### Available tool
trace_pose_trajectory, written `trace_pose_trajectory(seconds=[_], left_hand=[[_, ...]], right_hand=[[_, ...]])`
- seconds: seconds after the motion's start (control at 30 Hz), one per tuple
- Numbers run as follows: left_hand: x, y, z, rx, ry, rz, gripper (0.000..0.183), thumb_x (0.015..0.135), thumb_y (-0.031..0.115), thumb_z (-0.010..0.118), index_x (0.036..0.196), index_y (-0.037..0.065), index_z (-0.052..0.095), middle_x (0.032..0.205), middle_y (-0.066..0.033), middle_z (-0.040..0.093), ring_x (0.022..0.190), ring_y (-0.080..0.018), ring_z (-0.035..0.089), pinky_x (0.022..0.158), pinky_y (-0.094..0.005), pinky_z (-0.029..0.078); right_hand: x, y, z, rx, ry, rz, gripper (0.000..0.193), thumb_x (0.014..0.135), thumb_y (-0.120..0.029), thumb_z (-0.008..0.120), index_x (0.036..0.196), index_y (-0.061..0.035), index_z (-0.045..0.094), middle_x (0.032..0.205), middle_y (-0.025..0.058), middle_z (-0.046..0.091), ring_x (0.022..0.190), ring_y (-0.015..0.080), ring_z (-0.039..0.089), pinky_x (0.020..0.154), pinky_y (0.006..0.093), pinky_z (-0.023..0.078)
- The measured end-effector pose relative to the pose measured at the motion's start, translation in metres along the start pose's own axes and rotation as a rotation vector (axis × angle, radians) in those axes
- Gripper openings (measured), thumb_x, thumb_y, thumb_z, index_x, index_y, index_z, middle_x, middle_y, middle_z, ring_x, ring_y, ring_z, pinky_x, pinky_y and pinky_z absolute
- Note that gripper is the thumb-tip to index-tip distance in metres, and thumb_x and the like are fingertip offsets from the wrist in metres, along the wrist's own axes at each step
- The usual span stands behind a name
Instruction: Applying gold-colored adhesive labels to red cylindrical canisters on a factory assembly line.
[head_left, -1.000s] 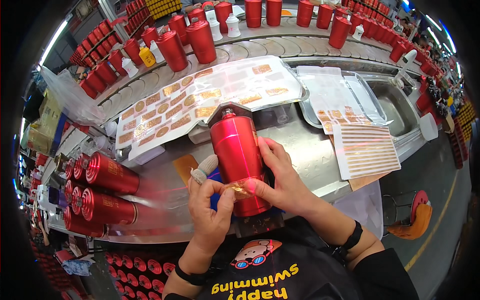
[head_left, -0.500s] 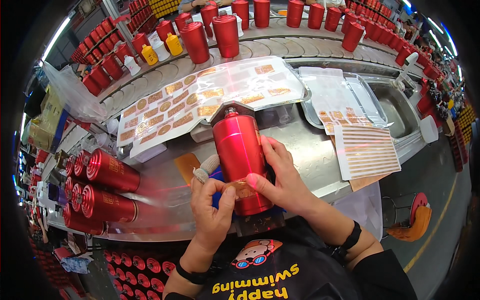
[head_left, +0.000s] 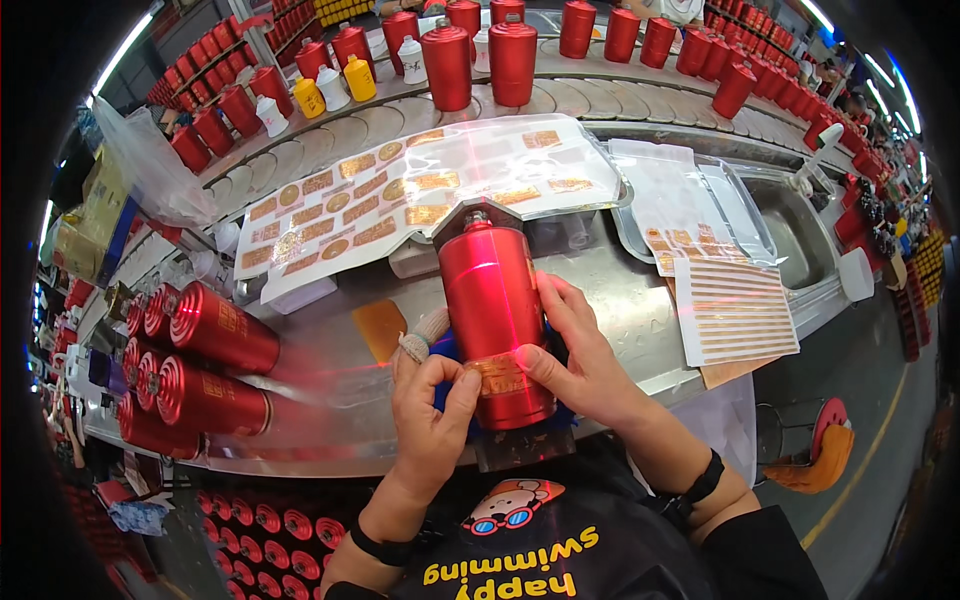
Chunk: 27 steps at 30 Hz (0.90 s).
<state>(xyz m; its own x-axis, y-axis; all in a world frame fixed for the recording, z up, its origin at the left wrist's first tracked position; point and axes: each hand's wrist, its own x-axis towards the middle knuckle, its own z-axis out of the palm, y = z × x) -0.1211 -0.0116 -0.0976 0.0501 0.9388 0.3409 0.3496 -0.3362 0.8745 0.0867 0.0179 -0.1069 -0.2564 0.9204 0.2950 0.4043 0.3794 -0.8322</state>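
A shiny red bottle lies in front of me, its metal neck pointing away, in a dark cradle with a blue part beside it. A gold label sits across its lower body. With thumb and finger pinched together, my left hand is at the label's left end; one of its fingers wears a pale cloth cover. My right hand grips the bottle's right side, thumb on the label's right end. Red laser lines cross the bottle. The bottle's underside is hidden.
Several red bottles lie at the left of the metal table. Beyond the cradle spreads a sheet of gold stickers; a striped sheet and a tray are right. A curved conveyor carries bottles behind. An orange-brown pad lies left of the cradle.
The bottle has turned slightly, and the gold label now shows more toward its front. Both hands stay on it. Bottles on the conveyor have shifted to the right.
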Motion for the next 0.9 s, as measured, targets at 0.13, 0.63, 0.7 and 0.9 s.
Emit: trace_pose_trajectory(seconds=[0.13, 0.63, 0.7, 0.9], left_hand=[[-0.002, -0.003, -0.002, -0.024, -0.003, 0.005, 0.019, 0.094, 0.016, 0.066, 0.081, 0.002, 0.062, 0.144, -0.0252, 0.054, 0.132, -0.0388, 0.049, 0.114, -0.047, 0.029], [-0.016, 0.019, 0.001, 0.293, 0.079, 0.402, 0.029, 0.089, 0.02, 0.069, 0.116, 0.01, 0.067, 0.124, -0.0188, 0.064, 0.129, -0.0366, 0.05, 0.115, -0.0553, 0.027], [-0.02, 0.029, 0.015, 0.553, -0.115, 0.548, 0.04, 0.09, 0.023, 0.067, 0.128, 0.012, 0.066, 0.124, -0.0137, 0.068, 0.134, -0.0359, 0.05, 0.118, -0.0581, 0.02], [-0.031, 0.01, 0.013, 0.62, -0.039, 0.443, 0.064, 0.094, 0.039, 0.067, 0.144, 0.002, 0.052, 0.14, -0.0201, 0.06, 0.136, -0.0404, 0.049, 0.119, -0.0615, 0.019]], right_hand=[[0.001, 0.002, -0.002, 0.044, -0.021, -0.004, 0.088, 0.097, -0.047, 0.064, 0.153, 0.0097, 0.028, 0.152, 0.0263, 0.032, 0.139, 0.0411, 0.035, 0.117, 0.0455, 0.03], [-0.002, 0.005, -0.005, 0.073, -0.049, -0.009, 0.078, 0.101, -0.042, 0.058, 0.154, 0.0086, 0.028, 0.155, 0.0259, 0.03, 0.144, 0.0405, 0.031, 0.119, 0.0448, 0.026], [-0.002, 0.008, -0.004, 0.089, -0.047, 0.002, 0.071, 0.104, -0.037, 0.053, 0.153, 0.0081, 0.029, 0.155, 0.0255, 0.031, 0.144, 0.0401, 0.031, 0.119, 0.0444, 0.025], [-0.002, 0.007, -0.004, 0.055, -0.025, -0.029, 0.061, 0.108, -0.032, 0.046, 0.153, 0.007, 0.032, 0.152, 0.0247, 0.034, 0.141, 0.0398, 0.033, 0.118, 0.0429, 0.026]])
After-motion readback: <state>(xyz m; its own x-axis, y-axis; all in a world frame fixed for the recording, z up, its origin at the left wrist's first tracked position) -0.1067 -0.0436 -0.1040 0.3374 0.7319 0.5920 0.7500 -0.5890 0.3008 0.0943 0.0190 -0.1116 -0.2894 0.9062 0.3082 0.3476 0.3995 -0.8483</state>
